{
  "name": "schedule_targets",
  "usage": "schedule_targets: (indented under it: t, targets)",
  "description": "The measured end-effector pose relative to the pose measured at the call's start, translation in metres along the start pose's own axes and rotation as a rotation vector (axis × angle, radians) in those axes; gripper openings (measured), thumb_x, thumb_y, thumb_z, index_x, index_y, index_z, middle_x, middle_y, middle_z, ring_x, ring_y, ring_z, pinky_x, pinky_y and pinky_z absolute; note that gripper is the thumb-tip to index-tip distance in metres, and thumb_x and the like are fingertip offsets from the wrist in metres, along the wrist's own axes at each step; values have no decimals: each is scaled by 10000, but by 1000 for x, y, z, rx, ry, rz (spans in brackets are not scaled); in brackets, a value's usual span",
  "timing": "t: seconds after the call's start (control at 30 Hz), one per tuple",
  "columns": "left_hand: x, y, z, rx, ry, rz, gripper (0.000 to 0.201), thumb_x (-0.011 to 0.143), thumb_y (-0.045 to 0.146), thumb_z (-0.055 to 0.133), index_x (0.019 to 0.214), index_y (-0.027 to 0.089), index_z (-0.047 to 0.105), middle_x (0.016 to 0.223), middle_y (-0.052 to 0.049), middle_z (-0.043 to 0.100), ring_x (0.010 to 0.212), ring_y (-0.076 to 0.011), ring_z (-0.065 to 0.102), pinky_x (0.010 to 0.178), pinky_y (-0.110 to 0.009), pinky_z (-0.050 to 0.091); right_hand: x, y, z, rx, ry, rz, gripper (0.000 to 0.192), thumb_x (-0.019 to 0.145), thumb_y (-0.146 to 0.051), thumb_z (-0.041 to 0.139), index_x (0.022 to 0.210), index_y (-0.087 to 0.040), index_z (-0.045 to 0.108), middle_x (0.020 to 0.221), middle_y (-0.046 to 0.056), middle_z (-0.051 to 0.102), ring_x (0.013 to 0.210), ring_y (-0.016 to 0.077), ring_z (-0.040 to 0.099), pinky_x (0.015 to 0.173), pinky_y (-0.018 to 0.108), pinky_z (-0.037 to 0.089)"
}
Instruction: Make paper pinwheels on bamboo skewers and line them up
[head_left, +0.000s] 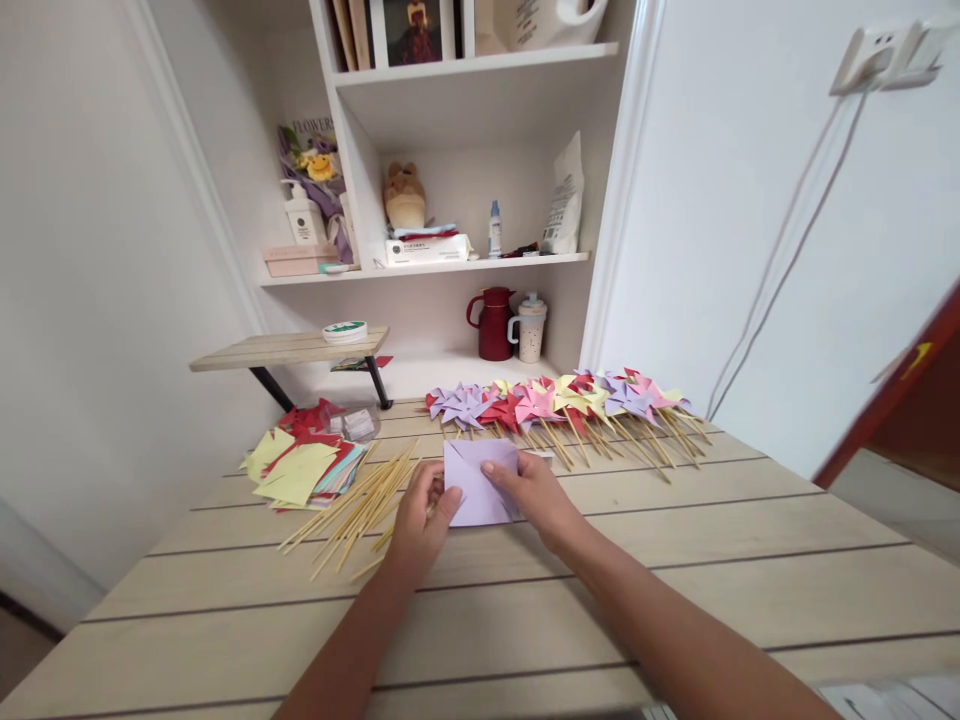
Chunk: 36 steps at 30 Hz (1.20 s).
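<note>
I am looking down at a pale wooden table (675, 590) of long planks, pushed against a white wall, with white shelves (465, 262) rising at its far edge. On the shelves stand a dark red jug (493, 324), a cream lidded cup (530, 328) just beside it, a white pump bottle (303, 216) and a small plush toy (404, 195). Across the far side of the table lies a long row of finished paper pinwheels (559, 402) in purple, red, pink and yellow, their wooden sticks pointing toward me. To my left sits a loose stack of coloured paper squares (300, 470), yellow on top, and next to it a scatter of bare wooden sticks (356, 510). In the middle of the table, just in front of the pinwheels, a lilac paper square (476, 490) lies flat with a fold across one corner. My left hand (420, 525) grips its left edge, thumb on top of the sheet and fingers curled beneath. My right hand (536, 495) presses on its right side, fingers lying flat across the paper, holding it down against the table.
</note>
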<state>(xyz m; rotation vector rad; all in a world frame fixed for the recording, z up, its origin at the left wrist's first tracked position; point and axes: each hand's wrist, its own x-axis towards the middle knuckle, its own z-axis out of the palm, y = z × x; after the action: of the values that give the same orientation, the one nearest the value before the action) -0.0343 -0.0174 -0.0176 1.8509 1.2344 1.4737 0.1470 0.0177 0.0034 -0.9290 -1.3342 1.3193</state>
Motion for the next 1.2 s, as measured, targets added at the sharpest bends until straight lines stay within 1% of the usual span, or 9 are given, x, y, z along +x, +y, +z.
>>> schedule_targets:
  t: [0.13, 0.27, 0.43, 0.63, 0.77, 0.9, 1.0, 1.07, 1.2]
  targets:
    - [5, 1, -2, -83, 98, -60, 239, 861, 422, 620, 800, 191, 617, 981, -71, 621, 875, -202, 586, 768, -303, 466, -1, -2, 2, 118, 8, 42, 493, 696, -648, 746, 787, -169, 672, 713, 21, 679, 630, 159, 557, 604, 273, 421]
    - [8, 0, -4, -159, 156, -156, 265, 866, 454, 604, 789, 201, 584, 732, 15, 531, 674, -149, 485, 640, -256, 411, -1, -6, 2, 254, 55, 153, 543, 766, -738, 613, 820, -199, 647, 687, 1, 656, 596, 141, 556, 593, 261, 438]
    - [8, -5, -3, -178, 193, -182, 283, 878, 477, 582, 822, 200, 581, 715, 28, 512, 677, -144, 466, 639, -246, 395, 3, -5, 0, 375, 5, 199, 534, 767, -741, 611, 781, -207, 594, 550, -61, 528, 468, 91, 436, 502, 213, 367]
    - [8, -6, -3, -196, 273, -219, 288, 878, 484, 586, 807, 206, 570, 703, 34, 523, 673, -136, 479, 640, -231, 405, -2, -9, 0, 369, -66, 190, 454, 667, -551, 818, 900, -213, 625, 704, -39, 644, 599, 118, 572, 580, 234, 429]
    - [10, -10, -4, -298, 388, -269, 297, 853, 506, 615, 828, 214, 565, 740, 36, 565, 699, -133, 524, 662, -225, 433, -7, -16, 0, 378, -142, 212, 654, 548, -297, 919, 1115, -240, 600, 721, -53, 670, 666, 137, 632, 655, 261, 479]
    - [12, -13, -9, -339, 492, -278, 326, 834, 537, 619, 853, 218, 557, 779, 26, 597, 721, -143, 561, 671, -241, 456, -6, -17, 0, 388, -85, 247, 731, 497, -200, 913, 1146, -236, 579, 701, -62, 668, 646, 130, 638, 651, 258, 484]
    - [18, -9, -27, -192, 598, -185, 307, 835, 519, 608, 840, 215, 560, 742, 22, 586, 720, -152, 565, 672, -247, 456, -3, -15, -2, 397, -13, 227, 716, 510, -196, 896, 1147, -229, 570, 705, -55, 674, 631, 130, 633, 632, 258, 479]
    - [27, -5, -49, -44, 660, -114, 274, 834, 485, 602, 851, 213, 575, 753, 11, 605, 743, -164, 581, 698, -259, 465, -1, -14, -3, 395, 31, 207, 698, 534, -199, 884, 1157, -227, 570, 707, -55, 669, 631, 127, 628, 624, 255, 472]
    - [46, -11, -115, 286, 579, -137, 272, 804, 477, 574, 827, 209, 612, 722, -4, 630, 677, -183, 572, 624, -274, 449, 1, -13, -6, 406, 52, 184, 663, 572, -207, 873, 1170, -228, 588, 701, -66, 639, 622, 111, 607, 614, 246, 460]
